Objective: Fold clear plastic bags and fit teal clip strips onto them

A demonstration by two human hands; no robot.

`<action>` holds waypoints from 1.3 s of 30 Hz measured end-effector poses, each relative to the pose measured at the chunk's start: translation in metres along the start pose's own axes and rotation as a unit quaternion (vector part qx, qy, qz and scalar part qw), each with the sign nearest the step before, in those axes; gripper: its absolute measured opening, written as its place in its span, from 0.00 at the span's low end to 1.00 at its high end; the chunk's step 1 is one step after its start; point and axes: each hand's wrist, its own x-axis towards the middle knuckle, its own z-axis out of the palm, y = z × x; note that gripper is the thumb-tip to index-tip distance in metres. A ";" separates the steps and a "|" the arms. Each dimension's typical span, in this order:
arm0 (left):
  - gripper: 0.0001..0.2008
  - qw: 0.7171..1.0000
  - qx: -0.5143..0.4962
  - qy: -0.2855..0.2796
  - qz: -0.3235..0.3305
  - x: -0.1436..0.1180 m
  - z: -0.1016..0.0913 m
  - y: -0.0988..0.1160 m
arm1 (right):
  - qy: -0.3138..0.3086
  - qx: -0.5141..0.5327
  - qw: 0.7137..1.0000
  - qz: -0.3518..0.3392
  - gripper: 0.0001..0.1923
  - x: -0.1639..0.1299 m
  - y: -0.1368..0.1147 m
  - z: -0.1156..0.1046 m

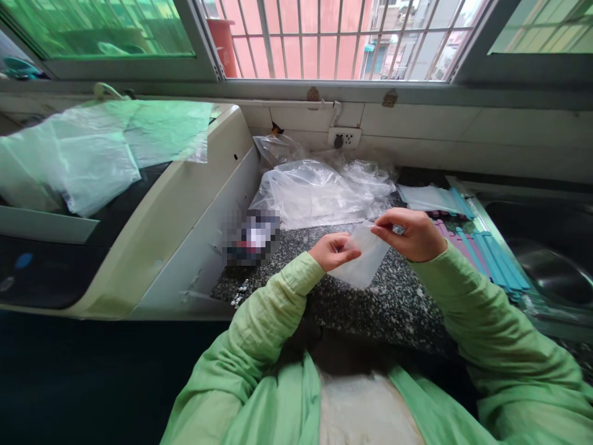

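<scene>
Between my hands, above the speckled stone counter, is a small translucent plastic bag. My left hand pinches its left side, thumb on top. At the bag's upper right corner, my right hand closes thumb and fingertips on the edge. The bag hangs tilted and looks flat; I cannot tell if anything is inside. Beyond my hands lies a heap of clear plastic bags. To the right of my right hand are blue flat strips and purple ones, laid side by side.
A stack of clear bags lies at the back right, beside a metal sink. At left stands a bulky beige machine with plastic sheets on top. A blurred item sits near it. A wall socket is behind.
</scene>
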 end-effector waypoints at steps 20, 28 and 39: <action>0.21 0.987 -0.123 0.042 -0.093 0.003 0.003 -0.003 | 0.015 0.014 0.987 0.160 0.18 -0.012 0.051 0.008; 0.21 0.984 -0.132 0.050 -0.108 0.005 0.003 -0.004 | 0.020 -0.333 0.879 0.342 0.14 -0.080 0.147 -0.023; 0.20 0.981 -0.143 0.081 -0.100 0.008 0.000 -0.009 | 0.023 -0.307 0.923 0.231 0.19 -0.088 0.151 -0.020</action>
